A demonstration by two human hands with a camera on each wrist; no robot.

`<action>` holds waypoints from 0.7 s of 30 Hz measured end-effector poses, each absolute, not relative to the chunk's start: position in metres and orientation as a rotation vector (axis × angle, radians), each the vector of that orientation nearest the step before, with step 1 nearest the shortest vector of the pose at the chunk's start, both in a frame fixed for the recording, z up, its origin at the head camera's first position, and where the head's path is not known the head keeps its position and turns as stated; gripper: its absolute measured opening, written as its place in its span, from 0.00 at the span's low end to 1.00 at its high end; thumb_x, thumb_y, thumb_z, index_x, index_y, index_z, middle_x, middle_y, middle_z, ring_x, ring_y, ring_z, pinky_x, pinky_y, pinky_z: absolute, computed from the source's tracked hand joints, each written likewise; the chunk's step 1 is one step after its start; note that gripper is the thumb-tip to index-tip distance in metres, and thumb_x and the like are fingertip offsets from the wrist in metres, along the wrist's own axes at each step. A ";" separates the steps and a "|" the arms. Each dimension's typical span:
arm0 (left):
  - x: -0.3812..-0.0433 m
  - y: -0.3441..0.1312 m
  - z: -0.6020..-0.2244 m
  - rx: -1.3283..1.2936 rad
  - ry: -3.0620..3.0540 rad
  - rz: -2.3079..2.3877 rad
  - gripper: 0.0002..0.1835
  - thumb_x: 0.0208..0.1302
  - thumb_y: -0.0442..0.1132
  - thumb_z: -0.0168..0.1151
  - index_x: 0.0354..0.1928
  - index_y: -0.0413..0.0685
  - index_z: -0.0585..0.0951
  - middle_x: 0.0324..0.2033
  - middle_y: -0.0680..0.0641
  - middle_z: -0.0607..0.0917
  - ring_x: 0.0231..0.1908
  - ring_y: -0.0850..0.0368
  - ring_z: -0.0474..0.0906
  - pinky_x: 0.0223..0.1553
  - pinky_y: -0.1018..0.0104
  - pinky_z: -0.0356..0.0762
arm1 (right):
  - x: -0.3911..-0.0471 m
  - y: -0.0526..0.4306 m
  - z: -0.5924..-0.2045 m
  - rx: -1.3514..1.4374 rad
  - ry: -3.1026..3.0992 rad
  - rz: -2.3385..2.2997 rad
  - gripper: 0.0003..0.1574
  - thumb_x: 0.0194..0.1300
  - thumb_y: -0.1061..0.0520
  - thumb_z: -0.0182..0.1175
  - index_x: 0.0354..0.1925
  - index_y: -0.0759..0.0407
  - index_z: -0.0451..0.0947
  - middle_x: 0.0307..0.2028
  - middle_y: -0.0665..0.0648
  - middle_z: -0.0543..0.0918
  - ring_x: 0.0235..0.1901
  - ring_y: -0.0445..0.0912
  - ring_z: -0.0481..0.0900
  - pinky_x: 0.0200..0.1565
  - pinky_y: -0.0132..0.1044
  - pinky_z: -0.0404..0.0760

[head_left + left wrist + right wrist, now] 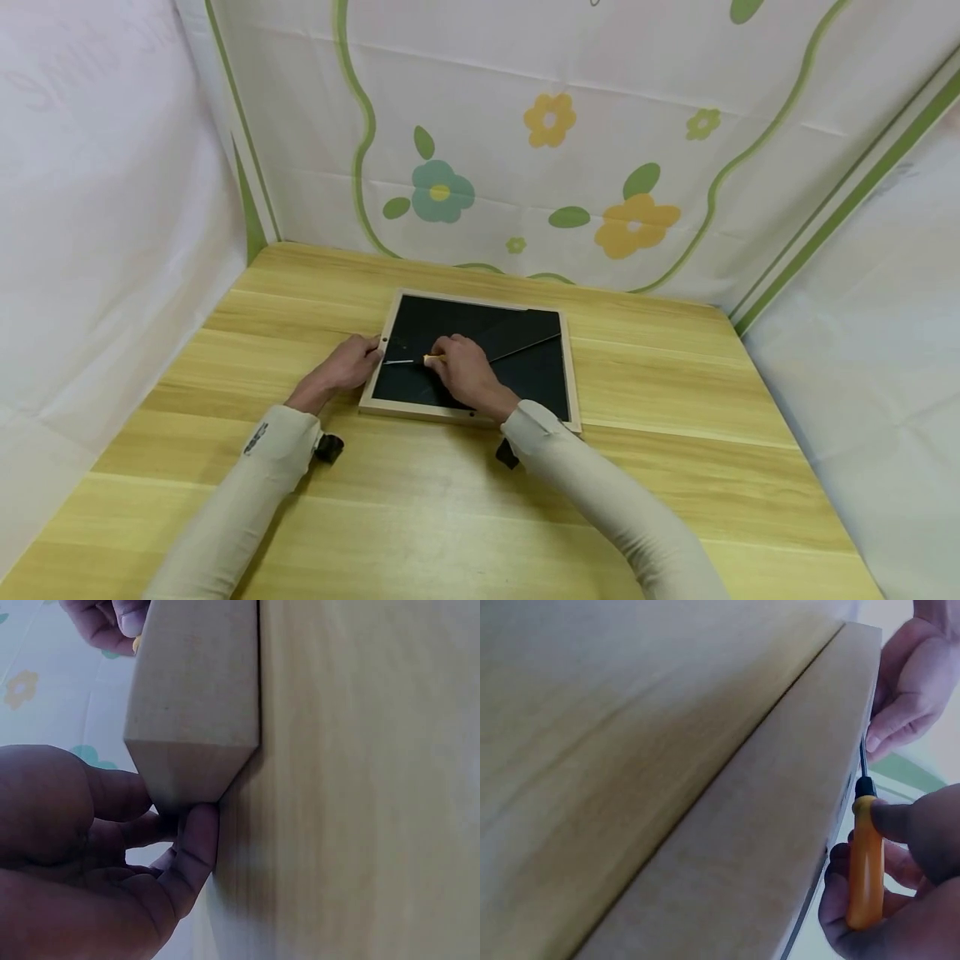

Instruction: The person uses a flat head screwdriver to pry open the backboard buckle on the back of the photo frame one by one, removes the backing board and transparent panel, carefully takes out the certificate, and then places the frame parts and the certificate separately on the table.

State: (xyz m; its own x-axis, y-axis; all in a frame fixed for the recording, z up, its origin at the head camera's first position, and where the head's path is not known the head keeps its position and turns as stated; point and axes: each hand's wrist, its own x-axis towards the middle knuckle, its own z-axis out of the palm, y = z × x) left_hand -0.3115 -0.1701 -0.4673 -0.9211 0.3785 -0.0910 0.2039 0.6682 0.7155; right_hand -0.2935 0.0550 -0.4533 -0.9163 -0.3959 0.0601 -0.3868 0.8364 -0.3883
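A shallow wooden frame with a black panel inside lies flat on the table. My left hand holds the frame's left side; in the left wrist view its bent fingers are against the frame's end. A screwdriver with an orange-yellow handle is gripped in my right hand, above the panel. Its metal shaft points left toward the frame's left edge, near the left fingers. Where exactly the tip sits, I cannot tell.
The wooden table spreads around the frame. White cloth walls with flower prints stand at the back and sides. A thin slanted line crosses the panel's right part. Small dark dots mark the frame's rim.
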 end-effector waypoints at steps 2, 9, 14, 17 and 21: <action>-0.312 -0.170 -0.468 0.504 2.663 1.085 0.21 0.75 0.30 0.43 0.64 0.26 0.71 0.44 0.30 0.84 0.31 0.53 0.77 0.31 0.66 0.72 | -0.294 0.058 -0.452 -0.603 2.966 -0.698 0.15 0.71 0.48 0.59 0.45 0.56 0.83 0.39 0.55 0.82 0.36 0.45 0.75 0.41 0.38 0.77; -0.312 -0.167 -0.468 0.526 2.693 1.037 0.22 0.75 0.31 0.43 0.66 0.27 0.68 0.48 0.29 0.83 0.36 0.50 0.79 0.39 0.62 0.74 | -0.294 0.066 -0.451 -0.536 2.904 -0.811 0.13 0.68 0.54 0.61 0.47 0.57 0.83 0.44 0.57 0.81 0.40 0.46 0.75 0.46 0.40 0.79; -0.310 -0.168 -0.468 0.524 2.690 1.027 0.22 0.76 0.32 0.42 0.66 0.26 0.67 0.50 0.27 0.81 0.38 0.48 0.78 0.37 0.63 0.73 | -0.294 0.069 -0.451 -0.570 2.915 -0.772 0.14 0.69 0.55 0.60 0.50 0.56 0.83 0.46 0.57 0.82 0.41 0.47 0.77 0.50 0.43 0.79; -0.310 -0.169 -0.467 0.516 2.686 1.022 0.22 0.76 0.32 0.43 0.66 0.26 0.68 0.51 0.27 0.80 0.36 0.48 0.76 0.35 0.63 0.71 | -0.295 0.071 -0.451 -0.585 2.923 -0.741 0.15 0.71 0.53 0.60 0.52 0.55 0.82 0.47 0.57 0.82 0.43 0.47 0.77 0.51 0.43 0.79; -0.311 -0.169 -0.467 0.487 2.668 1.041 0.22 0.76 0.32 0.43 0.65 0.27 0.69 0.48 0.29 0.82 0.35 0.50 0.77 0.35 0.64 0.72 | -0.296 0.073 -0.449 -0.552 2.865 -0.822 0.16 0.70 0.53 0.60 0.53 0.55 0.82 0.50 0.57 0.82 0.46 0.48 0.78 0.52 0.43 0.79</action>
